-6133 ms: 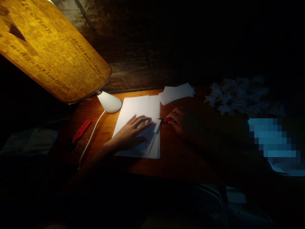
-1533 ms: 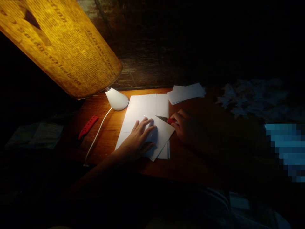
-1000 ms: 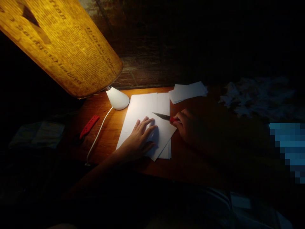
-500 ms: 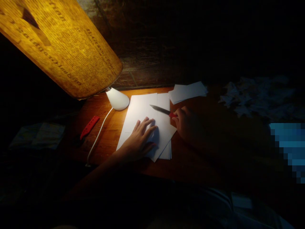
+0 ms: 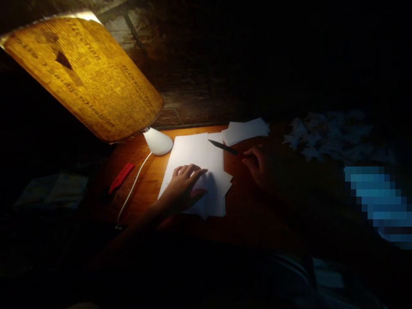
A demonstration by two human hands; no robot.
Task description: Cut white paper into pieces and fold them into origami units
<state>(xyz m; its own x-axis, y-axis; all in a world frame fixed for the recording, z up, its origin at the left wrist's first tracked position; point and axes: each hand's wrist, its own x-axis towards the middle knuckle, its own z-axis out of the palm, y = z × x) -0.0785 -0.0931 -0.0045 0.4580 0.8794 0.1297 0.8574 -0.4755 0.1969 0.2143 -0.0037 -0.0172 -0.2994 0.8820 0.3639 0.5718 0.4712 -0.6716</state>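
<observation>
White paper sheets point(image 5: 193, 150) lie in a loose stack under the lamp light, with corners jutting out at the right. Over their lower left part is my left hand point(image 5: 188, 182), fingers apart, holding nothing; whether it touches the paper I cannot tell. To the right of the sheets, my right hand point(image 5: 257, 161) is closed around the red handle of a knife point(image 5: 223, 146). Its dark blade points left, above the upper right of the sheets. Smaller cut paper pieces point(image 5: 246, 130) lie behind the blade, at the table's back edge.
A lamp with a yellow printed shade point(image 5: 93, 77) and white base point(image 5: 157, 141) stands at the back left; its white cord point(image 5: 133, 186) runs forward. Left of the cord lies a red slotted object point(image 5: 122, 177). Crumpled paper scraps point(image 5: 331, 135) are heaped at the right.
My right hand has drawn the knife right, away from the sheets' middle. The left hand has shifted slightly left, its fingers more bent. The whole view has also moved a little.
</observation>
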